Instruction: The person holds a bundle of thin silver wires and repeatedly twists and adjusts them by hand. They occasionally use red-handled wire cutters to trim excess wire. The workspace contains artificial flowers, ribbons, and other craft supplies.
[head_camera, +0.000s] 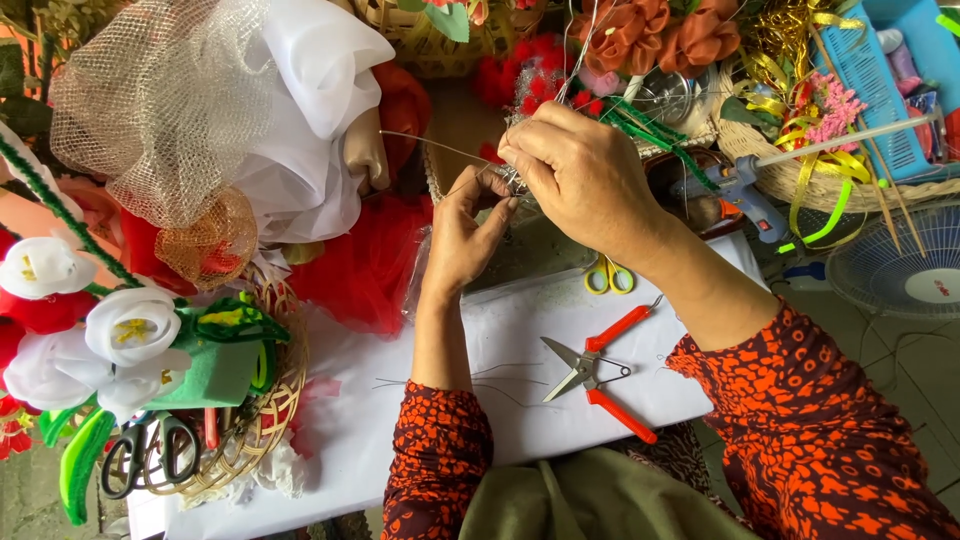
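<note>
- At the far left of the white table (400, 420), a woven basket (270, 420) held white fabric flowers (130, 325), green felt and black-handled scissors (140, 450).
- Above and left of the table, a bundle of cream netting (160, 100) and white cloth (320, 90) lay over red fabric (365, 270).
- The left hand (465, 235) rose from the table's middle, fingers pinched together on a small silver wire piece (510, 180).
- A thin wire (430, 145) ran from that pinch up and to the left, its long axis nearly level; more strands rose straight up past the hands.
- The right hand (580, 175) came over from the right and sat on top, fingertips closed on the same wire piece, touching the left fingers. Both hands were equally near it.
- On the table below the hands lay red-handled snips (600, 375), blades pointing left; yellow-handled scissors (608, 275) lay just under the right wrist.
- Right of the table, a glue gun (745, 190) rested against a basket of gold ribbon (800, 110), with a blue tray (880, 70) and a fan (900, 270) beyond.
</note>
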